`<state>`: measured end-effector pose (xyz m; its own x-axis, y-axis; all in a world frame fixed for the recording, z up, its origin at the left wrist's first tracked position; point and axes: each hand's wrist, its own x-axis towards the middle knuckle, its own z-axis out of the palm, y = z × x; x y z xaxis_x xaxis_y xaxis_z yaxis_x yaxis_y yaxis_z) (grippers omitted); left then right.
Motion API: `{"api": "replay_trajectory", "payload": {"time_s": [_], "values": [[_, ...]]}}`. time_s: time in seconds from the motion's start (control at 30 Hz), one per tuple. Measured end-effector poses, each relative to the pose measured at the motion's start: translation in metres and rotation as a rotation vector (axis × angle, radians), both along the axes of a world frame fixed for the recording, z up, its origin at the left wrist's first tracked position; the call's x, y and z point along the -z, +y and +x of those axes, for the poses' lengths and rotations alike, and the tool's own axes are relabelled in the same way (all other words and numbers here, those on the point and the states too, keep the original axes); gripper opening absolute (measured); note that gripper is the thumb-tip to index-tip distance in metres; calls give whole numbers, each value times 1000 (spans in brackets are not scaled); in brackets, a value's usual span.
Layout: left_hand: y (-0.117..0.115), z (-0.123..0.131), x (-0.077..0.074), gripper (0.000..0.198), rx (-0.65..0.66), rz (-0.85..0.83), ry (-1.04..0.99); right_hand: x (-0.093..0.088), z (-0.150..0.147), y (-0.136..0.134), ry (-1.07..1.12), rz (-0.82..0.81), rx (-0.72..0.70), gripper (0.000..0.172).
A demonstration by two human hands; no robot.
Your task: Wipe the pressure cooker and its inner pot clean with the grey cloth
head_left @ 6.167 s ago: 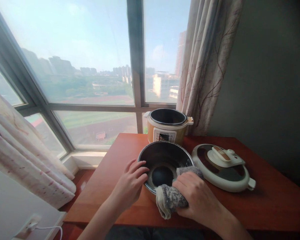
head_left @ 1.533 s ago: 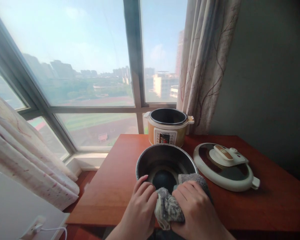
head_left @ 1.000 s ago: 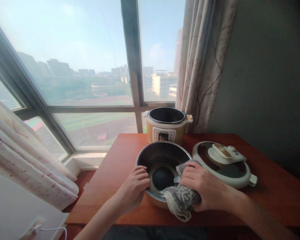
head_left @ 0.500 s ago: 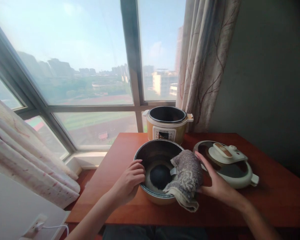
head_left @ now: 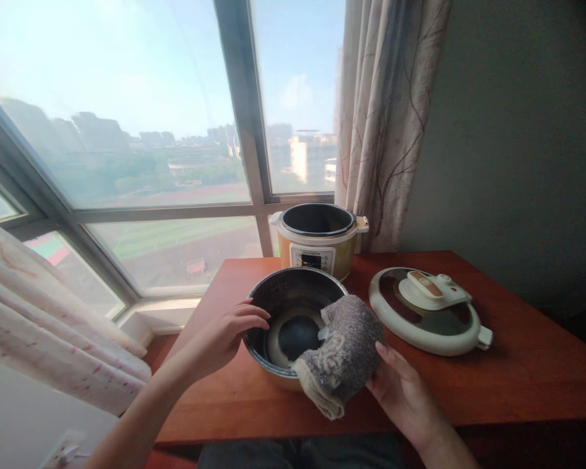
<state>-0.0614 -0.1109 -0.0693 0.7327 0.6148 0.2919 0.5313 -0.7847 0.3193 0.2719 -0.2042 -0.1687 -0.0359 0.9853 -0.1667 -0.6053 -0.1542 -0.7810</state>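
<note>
Grey terry towel, draped over right-hand rim of black-lined inner pot, on wooden table. Left hand: fingers over pot's left rim, grip unclear. Right hand: touching towel, closure partly hidden.

"Where is this scene viewed from?"

"From my own head, where one camera sits above the near side of a red-brown table, facing forward and down toward a window."

"And how near is it?"

"Close: my left hand and right hand occupy the lower foreground, my lap just showing at the bottom edge. The view is wide, reaching from a pale curtain on the left to a dark wall on the right, with distant buildings outside."
</note>
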Motion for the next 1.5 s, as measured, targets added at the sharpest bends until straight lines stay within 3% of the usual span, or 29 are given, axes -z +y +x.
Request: {"api": "replay_trajectory", "payload": {"time_s": [0.13,0.23,0.33,0.4,0.47,0.57,0.63,0.77,0.9,1.0,1.13,1.23,1.33,1.5], "values": [[-4,2,-5,64,-105,17,45,-39,-8,-9,67,-8,189,42],[-13,12,-15,52,-163,15,-75,-66,-16,0,34,23,204,49],[-27,35,-35,41,-202,-66,-226,-88,-28,14,-15,69,180,52],[-37,54,-48,33,-204,-209,-278,-100,-39,21,-55,115,174,50],[-44,71,-57,32,-186,-454,-406,-110,-51,26,-108,157,175,47],[-47,88,-59,53,-81,-878,-566,-120,-68,30,-205,248,172,45],[-44,95,-55,71,-36,-1030,-648,-123,-75,35,-291,320,138,44],[-37,107,-42,75,-134,-1106,-865,-122,-75,50,-420,367,-32,40],[-32,117,-27,63,-303,-1194,-1062,-120,-63,65,-324,354,-240,43],[-30,120,-22,56,-347,-1267,-1142,-119,-57,65,-300,418,-273,39],[-27,118,-24,48,-425,-1306,-1165,-107,-46,56,-466,562,-138,32],[-23,115,-26,42,-506,-1273,-1159,-85,-28,52,-740,546,183,27],[-22,117,-23,40,-538,-1142,-1110,-57,-13,54,-943,366,480,31],[-26,135,-9,27,-342,-894,-695,-26,-15,58,-952,230,428,49]]}}
